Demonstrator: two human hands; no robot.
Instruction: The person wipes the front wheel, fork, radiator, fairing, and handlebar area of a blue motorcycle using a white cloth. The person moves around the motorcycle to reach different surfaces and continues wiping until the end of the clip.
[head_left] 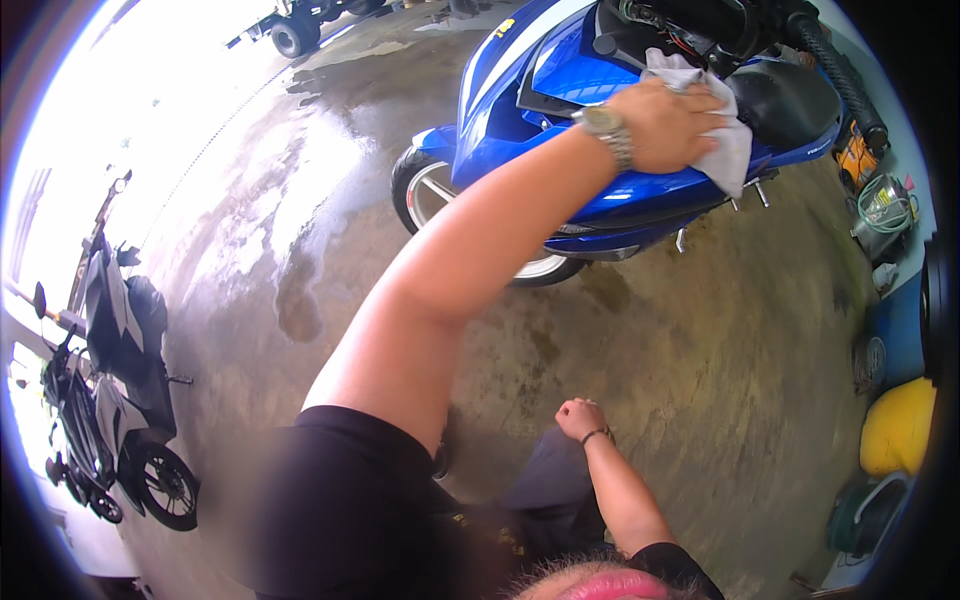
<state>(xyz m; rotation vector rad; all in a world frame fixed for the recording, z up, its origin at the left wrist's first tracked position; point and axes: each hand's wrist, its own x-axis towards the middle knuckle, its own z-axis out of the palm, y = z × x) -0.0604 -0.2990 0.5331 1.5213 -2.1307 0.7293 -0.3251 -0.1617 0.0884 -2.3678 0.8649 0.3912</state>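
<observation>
A blue scooter with white and black parts stands across the upper middle, its front wheel to the left and its dark seat to the right. My left arm reaches up to it, a metal watch on the wrist. My left hand presses a pale grey-white cloth onto the bodywork in front of the seat. The cloth sticks out beyond the fingers on both sides. Lower down, near my knee, my right hand is curled into a fist, with a dark bracelet at the wrist. Nothing shows in it.
Other motorbikes are parked along the left. A truck wheel shows at the top. By the right wall are a coiled green hose, a blue drum, a yellow container and a dark green bucket. Wet patches mark the concrete floor.
</observation>
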